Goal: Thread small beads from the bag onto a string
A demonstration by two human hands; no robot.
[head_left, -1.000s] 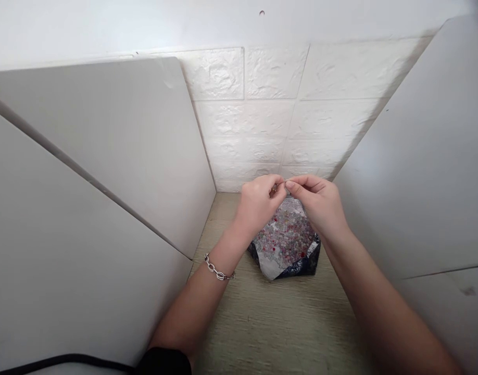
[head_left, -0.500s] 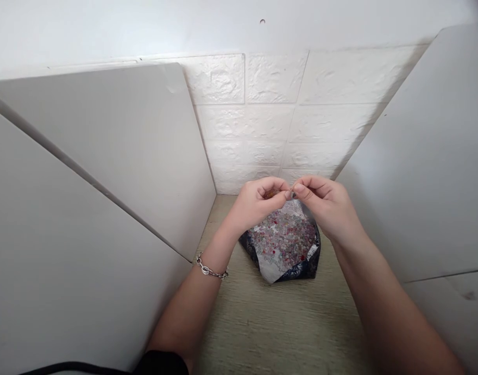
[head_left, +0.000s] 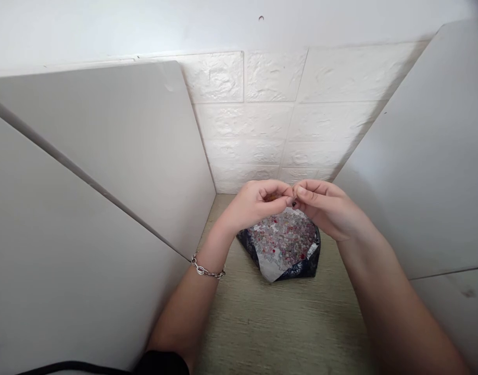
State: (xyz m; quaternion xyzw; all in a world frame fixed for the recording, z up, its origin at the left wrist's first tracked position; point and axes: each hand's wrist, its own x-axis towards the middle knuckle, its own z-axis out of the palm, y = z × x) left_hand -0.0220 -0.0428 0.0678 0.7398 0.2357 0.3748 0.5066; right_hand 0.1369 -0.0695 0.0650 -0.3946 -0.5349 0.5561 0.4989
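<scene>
Over a heap of small pink, red and clear beads [head_left: 286, 237], my left hand [head_left: 256, 205] and my right hand [head_left: 330, 208] meet with their fingertips pinched together. A tiny dark bit [head_left: 294, 204] shows where the fingertips touch; what it is I cannot make out. Something orange [head_left: 271, 197] shows inside the curl of my left fingers, mostly hidden. The beads lie on a pale lining [head_left: 271, 270] inside a dark blue patterned wrapper [head_left: 306, 269], whose far side my hands cover.
The wrapper rests on a wood-grain tabletop [head_left: 270, 323]. Grey-white panels rise at left [head_left: 117, 140] and right [head_left: 426, 166], and a white brick-pattern wall [head_left: 258, 122] closes the back. A silver chain bracelet [head_left: 203, 271] hangs on my left wrist.
My right hand has turned slightly and sunk a little, its fingertips still against my left. My left hand has shifted slightly. The beads and wrapper stay in place.
</scene>
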